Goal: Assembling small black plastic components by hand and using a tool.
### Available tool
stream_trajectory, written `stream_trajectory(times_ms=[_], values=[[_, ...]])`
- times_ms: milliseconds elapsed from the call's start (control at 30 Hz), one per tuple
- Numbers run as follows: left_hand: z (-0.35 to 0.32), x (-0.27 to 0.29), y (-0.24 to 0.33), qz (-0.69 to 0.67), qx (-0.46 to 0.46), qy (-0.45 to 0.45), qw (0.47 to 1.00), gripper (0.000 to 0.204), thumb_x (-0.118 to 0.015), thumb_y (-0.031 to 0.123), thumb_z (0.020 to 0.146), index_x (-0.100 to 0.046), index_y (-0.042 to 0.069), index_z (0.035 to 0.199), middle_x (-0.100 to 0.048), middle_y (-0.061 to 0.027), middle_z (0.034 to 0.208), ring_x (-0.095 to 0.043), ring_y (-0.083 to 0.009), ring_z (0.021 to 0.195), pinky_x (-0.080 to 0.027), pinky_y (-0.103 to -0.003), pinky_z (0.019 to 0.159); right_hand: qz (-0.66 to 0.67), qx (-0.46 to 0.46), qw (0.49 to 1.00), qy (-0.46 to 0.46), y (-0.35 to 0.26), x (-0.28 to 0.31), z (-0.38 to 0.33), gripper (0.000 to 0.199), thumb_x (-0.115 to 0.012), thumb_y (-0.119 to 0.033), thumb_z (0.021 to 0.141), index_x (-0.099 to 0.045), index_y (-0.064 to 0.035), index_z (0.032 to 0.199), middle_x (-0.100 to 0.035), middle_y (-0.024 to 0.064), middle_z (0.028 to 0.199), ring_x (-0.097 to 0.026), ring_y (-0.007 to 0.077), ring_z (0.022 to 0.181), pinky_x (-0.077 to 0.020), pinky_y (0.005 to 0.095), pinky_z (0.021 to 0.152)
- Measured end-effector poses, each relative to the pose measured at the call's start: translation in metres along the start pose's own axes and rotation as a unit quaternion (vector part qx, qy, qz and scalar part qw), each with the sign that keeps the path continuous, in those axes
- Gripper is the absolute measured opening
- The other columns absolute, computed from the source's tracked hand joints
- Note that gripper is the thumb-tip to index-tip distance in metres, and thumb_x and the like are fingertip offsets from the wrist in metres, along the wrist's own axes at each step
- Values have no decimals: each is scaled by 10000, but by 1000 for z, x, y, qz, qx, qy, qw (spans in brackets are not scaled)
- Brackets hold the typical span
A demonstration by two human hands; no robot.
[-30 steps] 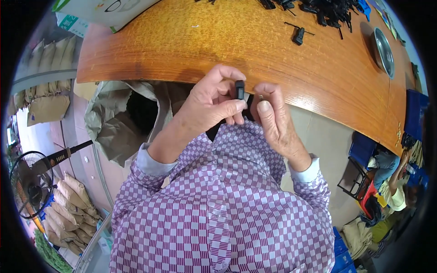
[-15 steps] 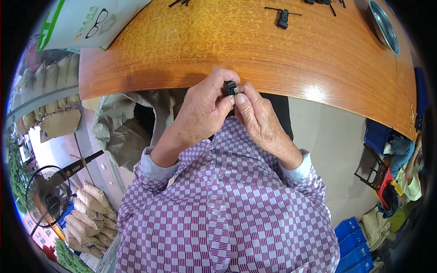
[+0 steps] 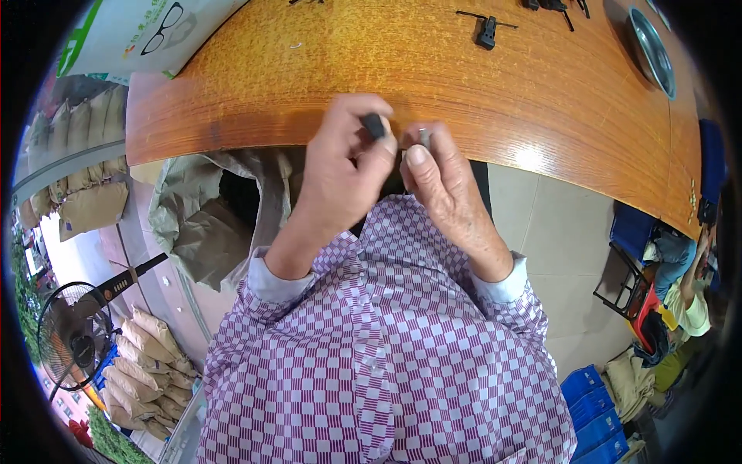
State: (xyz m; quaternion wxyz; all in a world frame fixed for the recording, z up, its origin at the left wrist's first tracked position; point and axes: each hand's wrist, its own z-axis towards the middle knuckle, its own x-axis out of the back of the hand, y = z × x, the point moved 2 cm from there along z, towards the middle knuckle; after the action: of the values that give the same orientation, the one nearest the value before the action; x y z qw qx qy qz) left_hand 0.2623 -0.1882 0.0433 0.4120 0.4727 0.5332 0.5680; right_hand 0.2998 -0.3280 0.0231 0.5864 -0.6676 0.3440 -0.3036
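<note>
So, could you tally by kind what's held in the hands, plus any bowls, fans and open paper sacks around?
Black piece, in the left hand: 1
Small silvery piece, in the right hand: 1
Metal bowl: 1
Fan: 1
Open paper sack: 1
Total: 5

A white bag (image 3: 154,39) with a picture of glasses is at the left end of the wooden table (image 3: 386,69). A shiny metal bowl (image 3: 653,54) is over on the right side. A black fan (image 3: 77,332) stands on the left, and fat tan sacks (image 3: 143,379) are piled near it. Blue boxes (image 3: 593,417) are at the lower right, below a person (image 3: 674,263) in blue trousers.
</note>
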Motion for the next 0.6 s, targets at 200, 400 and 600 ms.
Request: stream_trajectory(times_ms=[200, 400, 600], values=[[1, 22, 1, -415, 116, -39, 902, 310, -481, 119, 944, -448, 49, 1244, -559, -70, 881, -563, -114, 703, -438, -233, 561, 156, -8, 988, -4, -6, -5, 4, 194, -480, -211, 976, -476, -28, 1041, -538, 18, 719, -362, 20, 478, -268, 179, 403], [-8, 23, -2, -385, 149, -126, 902, 371, -410, 131, 970, -403, 42, 1330, -562, -65, 857, -550, -105, 584, -419, -188, 504, 235, 10, 971, -35, -9, -5, 14, 246, -570, -181, 929, -489, -15, 1092, -602, 45, 799, -379, 22, 458, -265, 165, 383], [-8, 16, 2, -351, 126, -187, 909, 352, -391, 124, 977, -426, 46, 1318, -562, -60, 839, -539, -88, 511, -404, -174, 461, 286, -51, 955, -57, -3, -4, 19, 258, -610, -172, 903, -527, -15, 1091, -557, -7, 723, -397, 19, 480, -281, 161, 416]])
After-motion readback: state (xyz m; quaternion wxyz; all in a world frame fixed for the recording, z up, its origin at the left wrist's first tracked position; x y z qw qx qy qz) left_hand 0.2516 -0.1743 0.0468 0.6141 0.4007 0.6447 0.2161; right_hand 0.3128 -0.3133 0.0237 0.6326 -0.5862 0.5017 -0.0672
